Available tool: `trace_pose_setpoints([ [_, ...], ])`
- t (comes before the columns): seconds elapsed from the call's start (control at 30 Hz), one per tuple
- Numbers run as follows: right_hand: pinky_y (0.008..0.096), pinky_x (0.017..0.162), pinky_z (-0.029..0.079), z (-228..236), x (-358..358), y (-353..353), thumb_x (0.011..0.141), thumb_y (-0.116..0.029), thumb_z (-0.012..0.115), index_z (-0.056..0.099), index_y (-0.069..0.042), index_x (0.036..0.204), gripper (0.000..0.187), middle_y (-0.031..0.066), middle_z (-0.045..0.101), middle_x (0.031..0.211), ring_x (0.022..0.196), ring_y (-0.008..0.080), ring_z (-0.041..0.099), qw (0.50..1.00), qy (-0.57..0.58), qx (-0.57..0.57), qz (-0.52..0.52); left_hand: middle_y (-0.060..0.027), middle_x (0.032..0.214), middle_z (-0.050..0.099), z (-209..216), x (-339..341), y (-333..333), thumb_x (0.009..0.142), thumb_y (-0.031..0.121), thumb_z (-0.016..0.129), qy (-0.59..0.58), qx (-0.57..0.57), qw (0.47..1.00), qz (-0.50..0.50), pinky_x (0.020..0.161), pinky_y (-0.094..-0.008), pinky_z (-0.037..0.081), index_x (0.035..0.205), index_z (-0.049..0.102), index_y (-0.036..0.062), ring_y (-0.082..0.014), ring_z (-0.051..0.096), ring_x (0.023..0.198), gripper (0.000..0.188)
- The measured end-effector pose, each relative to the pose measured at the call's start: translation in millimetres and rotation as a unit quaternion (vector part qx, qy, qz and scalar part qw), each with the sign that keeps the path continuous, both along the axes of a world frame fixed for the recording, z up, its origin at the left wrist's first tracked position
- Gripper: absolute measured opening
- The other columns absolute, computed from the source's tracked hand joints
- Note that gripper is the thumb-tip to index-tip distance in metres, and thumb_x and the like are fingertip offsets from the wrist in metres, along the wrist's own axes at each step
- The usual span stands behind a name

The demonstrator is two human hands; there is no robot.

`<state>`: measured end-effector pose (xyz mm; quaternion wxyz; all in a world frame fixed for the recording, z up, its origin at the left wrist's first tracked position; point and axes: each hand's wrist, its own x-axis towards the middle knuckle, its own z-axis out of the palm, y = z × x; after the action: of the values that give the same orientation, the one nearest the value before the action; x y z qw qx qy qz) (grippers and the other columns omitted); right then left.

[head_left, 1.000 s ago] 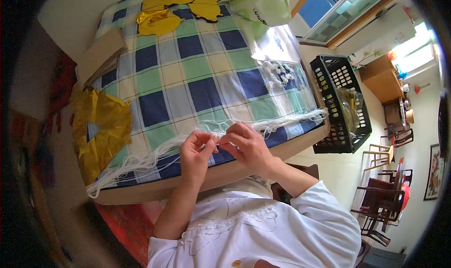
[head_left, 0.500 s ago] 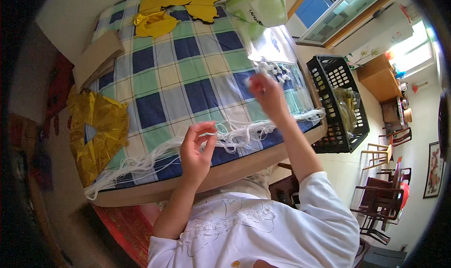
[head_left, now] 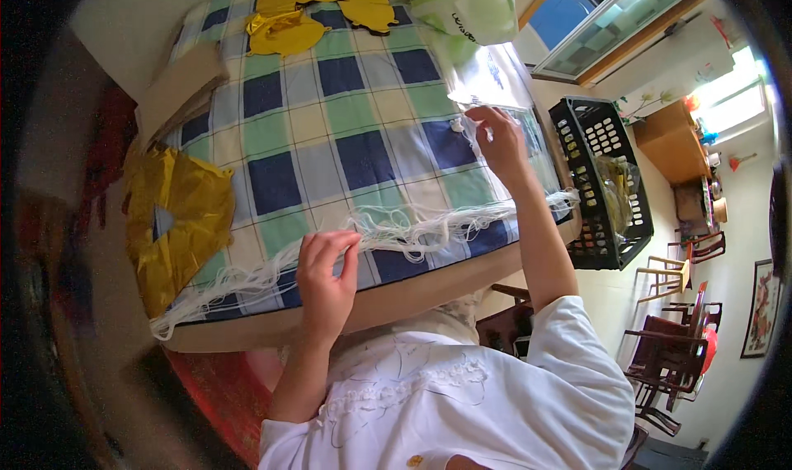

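Over the near edge of the bed, my left hand (head_left: 328, 284) has thumb and fingertips pinched together. They meet at a long bundle of thin white strings (head_left: 437, 229), and whether a strand lies between them is too fine to see. Farther off to the right, my right hand (head_left: 501, 144) is closed with curled fingers above the bed. A small white piece (head_left: 457, 125) shows beside its fingertips; what the fingers themselves grip is hidden. The strings stretch along the whole front edge of the checked bedcover (head_left: 363, 158).
Gold foil pieces (head_left: 186, 231) lie at the bed's left corner, with yellow ones (head_left: 285, 33) at the far end. Flattened cardboard (head_left: 186, 95) rests at the left edge. A green-white plastic bag (head_left: 470, 8) sits back right; a black crate (head_left: 590, 214) stands beside the bed.
My right hand has moved right and slightly away, over the bed's right side. My left hand has shifted a little left and down, its thumb and fingertips now closer together.
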<state>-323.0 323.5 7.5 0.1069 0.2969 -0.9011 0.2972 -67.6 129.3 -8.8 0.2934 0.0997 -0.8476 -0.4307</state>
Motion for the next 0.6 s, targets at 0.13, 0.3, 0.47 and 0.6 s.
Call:
trace_pose_setpoints([
  [0.13,0.0331,0.077,0.047,8,59,-7,0.076,-0.002,0.067,0.064,-0.006,0.086,0.012,0.0074,0.060,0.086,0.085,0.0239,0.058,0.985,-0.070,0.023,0.156,-0.0091,0.084,0.061,-12,-3,-1,0.074,-0.001,0.067,-0.013,-0.051,0.998,-0.026,0.075,-0.0354,0.045,0.086,0.064,0.0054,-0.0272,0.056,0.084,0.014],
  [0.3,0.0359,0.081,0.043,-7,96,-22,0.079,-0.009,0.066,0.061,-0.007,0.079,0.005,0.0064,0.058,0.082,0.084,0.0276,0.055,0.976,-0.056,0.109,0.179,-0.0083,0.086,0.060,-15,-14,-1,0.074,0.002,0.067,-0.049,-0.077,0.996,-0.009,0.077,-0.0362,0.045,0.084,0.064,0.0058,-0.0269,0.055,0.086,0.012],
  [0.47,0.0367,0.076,0.045,-18,86,-21,0.081,-0.007,0.061,0.057,-0.005,0.085,0.006,0.0076,0.057,0.085,0.085,0.0279,0.055,0.985,-0.049,0.087,0.141,-0.0089,0.089,0.061,-5,-25,-7,0.076,0.003,0.066,-0.055,-0.072,0.996,-0.015,0.080,-0.0375,0.045,0.088,0.065,0.0059,-0.0281,0.055,0.090,0.013],
  [0.6,0.0354,0.071,0.046,20,103,-30,0.079,0.004,0.060,0.054,-0.001,0.087,0.011,0.0104,0.057,0.084,0.083,0.0281,0.056,0.973,-0.064,-0.098,0.201,-0.0099,0.092,0.062,19,-50,-4,0.077,0.004,0.065,0.019,-0.067,0.997,-0.028,0.082,-0.0381,0.045,0.092,0.064,0.0054,-0.0283,0.056,0.093,0.015],
])
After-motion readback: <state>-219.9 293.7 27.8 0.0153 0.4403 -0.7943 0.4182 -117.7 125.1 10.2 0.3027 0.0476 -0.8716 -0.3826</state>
